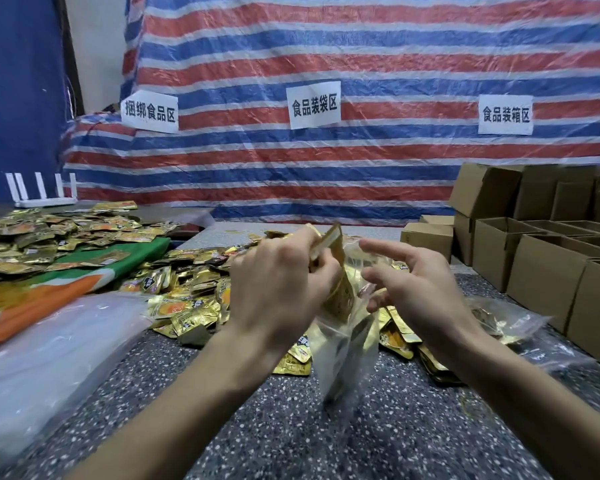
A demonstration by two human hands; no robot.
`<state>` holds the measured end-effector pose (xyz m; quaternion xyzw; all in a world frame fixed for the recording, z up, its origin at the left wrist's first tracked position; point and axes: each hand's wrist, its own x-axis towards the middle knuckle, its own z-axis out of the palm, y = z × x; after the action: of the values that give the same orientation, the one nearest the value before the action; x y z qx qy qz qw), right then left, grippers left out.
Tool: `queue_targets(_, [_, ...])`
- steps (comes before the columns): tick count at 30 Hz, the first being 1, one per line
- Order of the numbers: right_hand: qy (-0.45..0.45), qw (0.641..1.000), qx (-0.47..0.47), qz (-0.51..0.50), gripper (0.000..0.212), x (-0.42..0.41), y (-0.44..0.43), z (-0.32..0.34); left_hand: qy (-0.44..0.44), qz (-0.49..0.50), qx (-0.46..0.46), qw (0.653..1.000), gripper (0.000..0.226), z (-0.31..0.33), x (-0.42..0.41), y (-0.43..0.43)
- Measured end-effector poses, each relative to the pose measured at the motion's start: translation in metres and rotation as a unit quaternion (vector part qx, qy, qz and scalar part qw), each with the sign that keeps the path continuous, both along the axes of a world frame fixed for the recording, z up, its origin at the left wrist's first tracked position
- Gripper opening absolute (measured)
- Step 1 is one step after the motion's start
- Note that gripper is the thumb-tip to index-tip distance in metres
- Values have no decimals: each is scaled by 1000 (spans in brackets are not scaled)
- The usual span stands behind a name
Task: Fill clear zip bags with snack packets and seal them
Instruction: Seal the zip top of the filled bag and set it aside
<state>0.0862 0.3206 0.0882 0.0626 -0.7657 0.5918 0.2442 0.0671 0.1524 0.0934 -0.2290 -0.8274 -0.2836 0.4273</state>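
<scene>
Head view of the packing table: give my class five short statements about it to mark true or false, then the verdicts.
1. The left hand grips gold packets at the mouth of the clear bag. True.
2. The cardboard boxes stand to the person's left. False: they stand to the right.
3. Three white signs hang on the striped tarp. True.
4. The loose packets on the table are blue. False: they are gold.
5. The white router sits among the boxes. False: it is at the far left.
</scene>
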Motion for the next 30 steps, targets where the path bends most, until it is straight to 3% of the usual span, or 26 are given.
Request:
queue_targets(3, [-9, 999, -37, 25, 39, 1, -3, 2, -46, 27, -67, 996, 29, -6, -3, 5])
queue_targets(8, [-45, 996, -61, 43, 54, 1, 4, 3, -132, -121, -131, 975, 71, -8, -3, -14])
queue_targets(10, [-62, 998, -12, 10, 57, 2, 10, 4, -146, -149, -191, 959, 64, -7, -3, -26])
queue_targets(12, [-61, 996, 60, -25, 58, 5, 15, 5, -143, -133, -233, 953, 34, -7, -8, -33])
queue_targets(14, [-48, 983, 168, -61, 52, 10, 18, 9, -144, -134, -200, 960, 5, -5, -11, -38])
queue_targets(16, [-25, 945, 309, -102, 37, 14, 21, 17, -161, -150, -136, 966, 10, -3, -16, -42])
queue_targets(18, [-15, 911, 392, -124, 11, 19, 26, 27, -172, -145, -101, 969, 12, -1, -21, -48])
queue_targets(19, [-18, 903, 412, -122, 2, 22, 28, 33, -178, -134, -98, 970, 11, -1, -23, -50])
queue_targets(21, [-28, 888, 445, -114, 19, 23, 31, 39, -193, -117, -110, 968, 13, -1, -25, -51])
queue_targets(24, [-32, 876, 476, -76, 25, 22, 32, 46, -207, -84, -165, 961, 33, -1, -23, -48])
queue_targets(30, [-11, 896, 442, 24, 42, 21, 34, 54, -190, -81, -170, 963, 18, 7, -24, -48])
